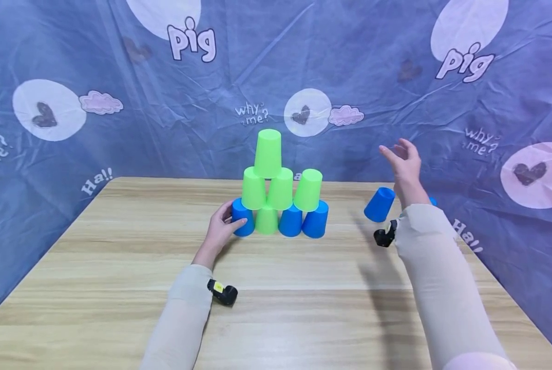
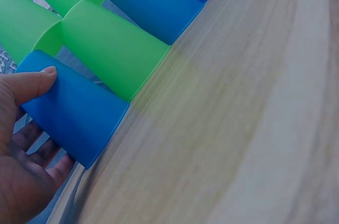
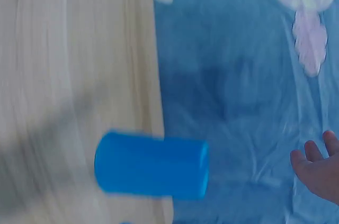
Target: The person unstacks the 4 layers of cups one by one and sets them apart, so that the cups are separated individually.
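Note:
My left hand (image 1: pixel 220 227) holds the blue cup (image 1: pixel 241 211) at the left end of a stack's bottom row. In the left wrist view the thumb lies on one side of that cup (image 2: pixel 79 113), the other fingers on its far side. Beside it in the row stand a green cup (image 1: pixel 266 221) and blue cups (image 1: pixel 290 222) (image 1: pixel 316 221). Three green cups (image 1: pixel 253 189) (image 1: pixel 280 190) (image 1: pixel 308 190) form the second tier, with one green cup (image 1: pixel 268 154) on top. My right hand (image 1: pixel 407 172) is raised at the right, fingers loosely bent, holding nothing.
Right of the stack, apart from it, is an upside-down blue cup (image 1: pixel 379 204). Another blue cup (image 1: pixel 433 201) is mostly hidden behind the right wrist. All the cups are near the back of the wooden table (image 1: pixel 294 298), before a printed blue cloth (image 1: pixel 349 56).

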`<move>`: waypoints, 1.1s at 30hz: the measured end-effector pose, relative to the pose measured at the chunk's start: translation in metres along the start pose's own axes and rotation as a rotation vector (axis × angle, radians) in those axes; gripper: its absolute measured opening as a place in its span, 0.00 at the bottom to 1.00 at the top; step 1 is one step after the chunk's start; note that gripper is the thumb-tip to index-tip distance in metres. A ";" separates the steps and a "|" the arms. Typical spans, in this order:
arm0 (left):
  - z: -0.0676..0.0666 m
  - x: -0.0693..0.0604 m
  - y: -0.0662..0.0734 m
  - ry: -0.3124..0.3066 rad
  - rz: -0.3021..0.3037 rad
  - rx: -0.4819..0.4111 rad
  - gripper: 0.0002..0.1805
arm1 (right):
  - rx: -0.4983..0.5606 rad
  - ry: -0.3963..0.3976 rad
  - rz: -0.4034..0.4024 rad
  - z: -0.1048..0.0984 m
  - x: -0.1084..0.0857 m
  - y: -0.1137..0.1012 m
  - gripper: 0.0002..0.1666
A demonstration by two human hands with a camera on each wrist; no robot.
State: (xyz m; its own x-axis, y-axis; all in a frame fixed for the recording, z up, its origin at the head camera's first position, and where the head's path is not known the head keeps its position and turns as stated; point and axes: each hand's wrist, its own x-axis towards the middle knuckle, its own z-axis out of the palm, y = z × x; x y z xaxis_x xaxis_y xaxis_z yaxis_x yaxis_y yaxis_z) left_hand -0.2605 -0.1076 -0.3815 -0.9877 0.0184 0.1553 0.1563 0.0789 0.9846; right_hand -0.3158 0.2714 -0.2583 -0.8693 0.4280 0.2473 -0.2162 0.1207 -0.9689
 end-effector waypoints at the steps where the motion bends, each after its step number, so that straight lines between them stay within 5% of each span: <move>1: 0.000 0.000 0.000 0.000 -0.001 0.001 0.29 | 0.008 -0.020 -0.013 0.005 -0.001 -0.001 0.41; 17: -0.002 0.014 -0.025 0.006 0.012 0.004 0.30 | 0.164 -0.264 -0.058 0.076 -0.024 -0.019 0.36; 23: -0.001 0.007 -0.015 0.001 0.000 -0.009 0.29 | 0.274 -0.347 -0.055 0.096 -0.038 -0.026 0.33; 33: 0.001 0.001 -0.003 0.004 -0.001 0.003 0.29 | 0.291 -0.484 -0.046 0.118 -0.055 -0.040 0.30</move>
State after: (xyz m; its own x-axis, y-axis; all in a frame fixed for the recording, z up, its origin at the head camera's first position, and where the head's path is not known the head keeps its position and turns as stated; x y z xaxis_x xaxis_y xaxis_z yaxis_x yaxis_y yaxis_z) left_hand -0.2624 -0.1064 -0.3842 -0.9879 0.0142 0.1545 0.1551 0.0823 0.9845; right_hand -0.3118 0.1368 -0.2344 -0.9459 -0.0394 0.3219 -0.3128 -0.1518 -0.9376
